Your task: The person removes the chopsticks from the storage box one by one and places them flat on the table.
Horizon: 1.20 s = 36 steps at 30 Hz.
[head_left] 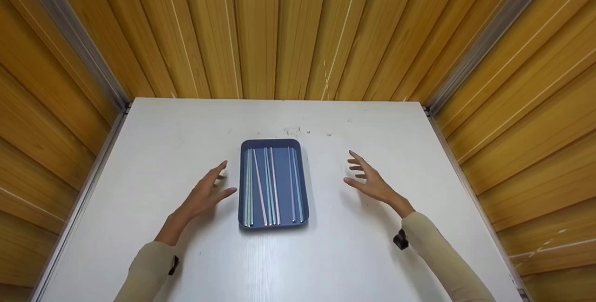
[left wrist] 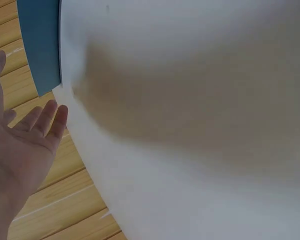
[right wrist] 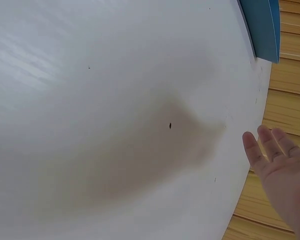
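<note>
A blue rectangular tray (head_left: 283, 185) lies on the white table in the head view. Inside it several slender sticks, perhaps drinking straws or chopsticks, run lengthwise: pale green ones (head_left: 249, 185) at the left, pink (head_left: 259, 185) and bluish ones in the middle, and two bluish-violet ones (head_left: 292, 185) at the right. My left hand (head_left: 205, 193) hovers just left of the tray, fingers spread, holding nothing. Farther off on the right side, my right hand (head_left: 370, 182) hangs over the table with its fingers loosely extended and nothing in it. Both wrist views show a bare palm and the tray's outer wall (left wrist: 42, 45).
The white table (head_left: 186, 125) has small dark marks (head_left: 293, 131) behind the tray. Wood-patterned panels (head_left: 298, 32) rise at the back and both sides, with metal rails (head_left: 79, 36) at the corners. A dark device (head_left: 400, 239) sits at the right wrist.
</note>
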Available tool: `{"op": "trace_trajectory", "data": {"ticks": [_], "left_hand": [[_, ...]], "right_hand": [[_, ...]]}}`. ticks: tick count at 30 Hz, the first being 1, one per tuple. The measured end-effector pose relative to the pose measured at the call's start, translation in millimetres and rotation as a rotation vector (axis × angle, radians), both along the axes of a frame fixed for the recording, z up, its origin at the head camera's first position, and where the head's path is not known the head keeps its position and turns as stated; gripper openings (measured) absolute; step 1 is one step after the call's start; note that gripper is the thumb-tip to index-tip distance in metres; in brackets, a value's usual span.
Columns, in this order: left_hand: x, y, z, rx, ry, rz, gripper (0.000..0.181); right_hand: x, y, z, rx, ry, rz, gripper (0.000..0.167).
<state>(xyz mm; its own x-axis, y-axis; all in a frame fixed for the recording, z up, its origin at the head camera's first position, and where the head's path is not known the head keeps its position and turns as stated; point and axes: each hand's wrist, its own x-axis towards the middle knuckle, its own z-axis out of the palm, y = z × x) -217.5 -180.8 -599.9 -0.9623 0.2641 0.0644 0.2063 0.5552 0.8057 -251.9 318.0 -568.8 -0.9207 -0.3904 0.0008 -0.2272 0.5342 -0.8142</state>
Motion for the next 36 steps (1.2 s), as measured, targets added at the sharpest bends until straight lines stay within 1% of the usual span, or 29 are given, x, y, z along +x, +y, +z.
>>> {"op": "trace_trajectory", "data": {"ticks": [2, 4, 8, 13, 17, 21, 28, 32, 36], "left_hand": [[-2.0, 6.2, -3.0, 0.081, -0.026, -0.014, 0.086], [-3.7, 12.3, -5.9, 0.133, -0.05, -0.026, 0.085], [-6.1, 22.0, -9.6, 0.165, -0.08, -0.04, 0.085], [-8.8, 32.7, -11.3, 0.232, -0.124, -0.046, 0.083], [-9.1, 36.8, -11.8, 0.224, -0.14, -0.031, 0.08], [-9.4, 38.5, -12.7, 0.216, -0.139, -0.019, 0.078], [-10.6, 36.8, -16.3, 0.227, -0.148, -0.023, 0.08], [-10.6, 36.5, -17.0, 0.242, -0.164, -0.018, 0.08], [-10.2, 36.1, -15.2, 0.245, -0.183, -0.018, 0.08]], "right_hand": [[-0.2, -2.3, -0.1, 0.007, 0.003, 0.017, 0.084], [-0.2, -4.8, -0.7, 0.013, 0.003, 0.03, 0.083], [0.1, -10.8, -2.7, 0.017, -0.004, 0.043, 0.083], [1.4, -17.8, -5.5, 0.009, -0.014, 0.066, 0.081], [1.5, -27.6, -4.4, 0.003, -0.004, 0.103, 0.079], [-0.2, -42.9, 1.6, -0.012, 0.01, 0.136, 0.075], [-1.4, -82.2, 14.4, -0.048, 0.047, 0.189, 0.065], [-0.7, -106.6, 18.8, -0.058, 0.036, 0.22, 0.063], [1.8, -129.8, 22.4, -0.065, 0.028, 0.245, 0.064]]}}
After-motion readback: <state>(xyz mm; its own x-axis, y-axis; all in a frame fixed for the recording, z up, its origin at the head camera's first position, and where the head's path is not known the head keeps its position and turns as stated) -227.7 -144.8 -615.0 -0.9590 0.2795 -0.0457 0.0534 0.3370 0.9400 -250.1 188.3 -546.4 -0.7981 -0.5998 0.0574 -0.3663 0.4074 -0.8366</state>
